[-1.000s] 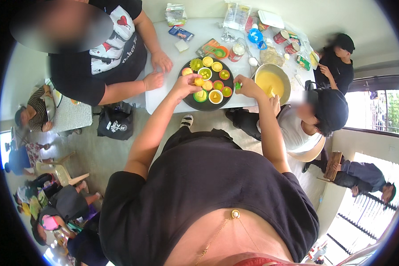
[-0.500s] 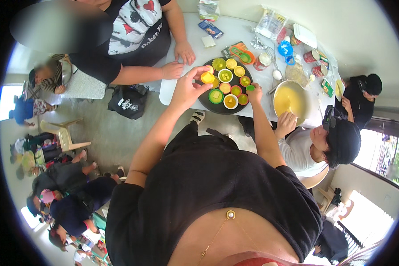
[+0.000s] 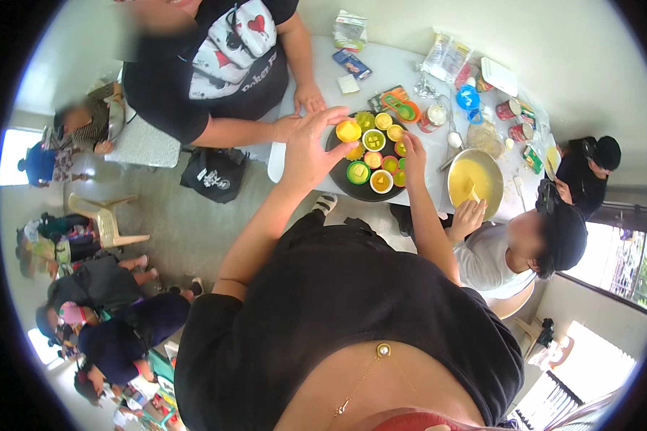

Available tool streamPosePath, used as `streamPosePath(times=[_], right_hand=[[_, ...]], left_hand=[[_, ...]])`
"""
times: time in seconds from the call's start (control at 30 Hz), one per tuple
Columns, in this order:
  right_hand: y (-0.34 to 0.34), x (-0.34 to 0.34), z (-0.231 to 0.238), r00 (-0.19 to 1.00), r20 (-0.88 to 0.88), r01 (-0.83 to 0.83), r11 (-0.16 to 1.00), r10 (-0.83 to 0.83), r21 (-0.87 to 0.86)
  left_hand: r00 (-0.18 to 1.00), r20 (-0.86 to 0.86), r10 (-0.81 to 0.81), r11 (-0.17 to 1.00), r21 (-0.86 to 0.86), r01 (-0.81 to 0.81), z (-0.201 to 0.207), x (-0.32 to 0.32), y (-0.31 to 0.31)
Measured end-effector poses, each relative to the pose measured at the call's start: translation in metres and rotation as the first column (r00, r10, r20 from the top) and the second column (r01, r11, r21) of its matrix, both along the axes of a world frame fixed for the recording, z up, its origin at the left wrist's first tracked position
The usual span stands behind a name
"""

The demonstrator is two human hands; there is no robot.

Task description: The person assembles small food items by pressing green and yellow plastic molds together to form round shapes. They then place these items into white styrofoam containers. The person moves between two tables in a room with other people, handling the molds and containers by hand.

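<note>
A small yellow cup (image 3: 349,131) is pinched between the thumb and fingers of my left hand (image 3: 310,147), held above the left part of a round black tray (image 3: 345,179). Several small cups with yellow filling stand on that tray, among them a white cup (image 3: 382,181) and a green cup (image 3: 358,172), some with pale pieces on top. At the tray's right side, my right hand (image 3: 414,158) has its fingers closed around a small cup (image 3: 400,149), partly hidden by them.
Right of the tray, a co-worker's hand (image 3: 469,215) stirs yellow batter in a metal bowl (image 3: 501,188). Another person's hands (image 3: 295,118) rest at the table's left. Cans (image 3: 433,118), green and orange measuring spoons (image 3: 404,108) and a blue plastic cup (image 3: 468,97) lie behind.
The view has shifted a little, so the table sits lower and further right. My right hand has moved in over the tray's edge with its cup; my left still holds the yellow cup.
</note>
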State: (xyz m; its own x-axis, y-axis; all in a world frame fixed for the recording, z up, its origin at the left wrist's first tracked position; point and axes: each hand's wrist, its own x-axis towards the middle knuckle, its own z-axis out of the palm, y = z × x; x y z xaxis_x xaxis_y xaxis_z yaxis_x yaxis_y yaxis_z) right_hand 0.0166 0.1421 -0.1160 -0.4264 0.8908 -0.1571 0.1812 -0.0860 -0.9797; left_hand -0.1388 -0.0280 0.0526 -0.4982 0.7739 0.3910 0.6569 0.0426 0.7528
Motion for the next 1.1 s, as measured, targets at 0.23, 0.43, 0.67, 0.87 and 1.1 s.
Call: streamPosePath(times=[0.23, 0.43, 0.67, 0.87, 1.1], right_hand=[[-0.032, -0.025, 0.15, 0.787, -0.578, -0.464, 0.825, 0.217, -0.323], [-0.039, -0.021, 0.174, 0.931, -0.317, -0.243, 0.955, 0.179, -0.173], [-0.045, -0.026, 0.166, 0.956, -0.287, -0.056, 0.998, 0.055, 0.005], [-0.045, -0.036, 0.165, 0.966, -0.25, 0.076, 0.997, -0.068, 0.021], [-0.042, -0.033, 0.165, 0.948, -0.284, 0.181, 0.976, -0.141, 0.117]], left_hand=[[0.924, -0.338, -0.178, 0.968, 0.107, 0.226, 0.03, -0.015, 0.043], [0.909, -0.364, -0.204, 0.976, -0.002, 0.218, 0.018, -0.019, 0.06], [0.819, -0.535, -0.207, 0.977, -0.065, 0.205, 0.02, -0.013, 0.07], [0.818, -0.55, -0.167, 0.981, -0.01, 0.193, 0.014, -0.009, 0.081], [0.924, -0.317, -0.215, 0.976, -0.05, 0.21, 0.011, -0.015, 0.078]])
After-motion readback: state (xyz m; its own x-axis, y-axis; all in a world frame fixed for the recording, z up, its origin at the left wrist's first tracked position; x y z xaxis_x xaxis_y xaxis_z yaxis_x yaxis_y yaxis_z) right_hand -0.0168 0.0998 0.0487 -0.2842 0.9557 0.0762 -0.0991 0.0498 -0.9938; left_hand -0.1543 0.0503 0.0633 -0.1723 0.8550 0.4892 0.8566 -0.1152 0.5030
